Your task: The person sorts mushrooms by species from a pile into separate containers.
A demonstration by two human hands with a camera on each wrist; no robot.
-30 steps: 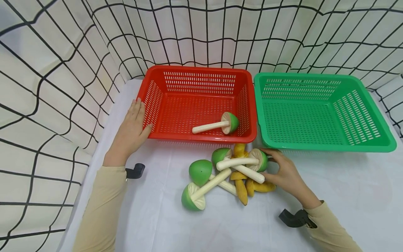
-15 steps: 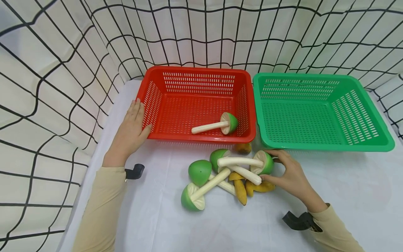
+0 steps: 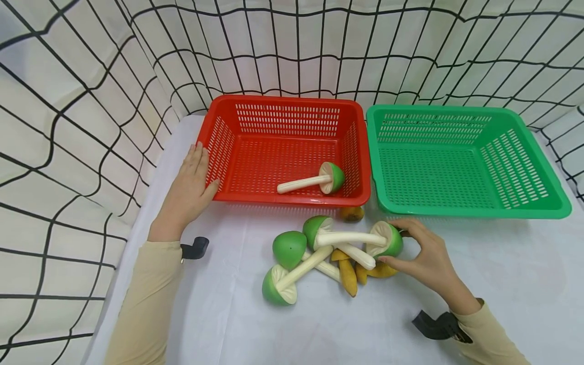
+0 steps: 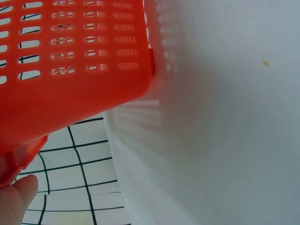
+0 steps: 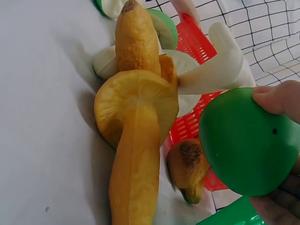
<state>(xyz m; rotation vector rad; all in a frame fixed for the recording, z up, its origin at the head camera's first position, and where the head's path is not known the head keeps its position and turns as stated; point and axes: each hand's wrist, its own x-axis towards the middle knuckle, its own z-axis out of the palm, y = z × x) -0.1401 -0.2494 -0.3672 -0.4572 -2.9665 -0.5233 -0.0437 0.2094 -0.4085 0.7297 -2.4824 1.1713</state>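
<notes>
My right hand (image 3: 426, 258) pinches the green cap of a toy mushroom (image 3: 394, 241) between thumb and fingers. In the right wrist view its green cap (image 5: 248, 145) stands beside the thumb, with the fingers partly hidden behind it. Its white stem points left, overlapping another green-capped mushroom (image 3: 314, 230) in the head view. My left hand (image 3: 184, 195) rests on the left rim of the red basket (image 3: 274, 198) with fingers extended. Inside that basket lies one green-capped mushroom (image 3: 336, 178). The left thumb (image 4: 26, 187) touches the red rim in the left wrist view.
Two more green-capped mushrooms (image 3: 289, 249) lie left in the pile. Yellow mushrooms (image 3: 348, 279) sit below the held one, and another yellow piece (image 3: 352, 214) is by the red basket's front. A green basket (image 3: 474, 210) stands at right. Black wire mesh (image 3: 296, 58) encloses the back and left.
My right hand has drawn the held mushroom rightward and slightly toward me. The mushroom beneath it shifted a little left, and the yellow piece by the red basket dropped lower. The left hand stayed.
</notes>
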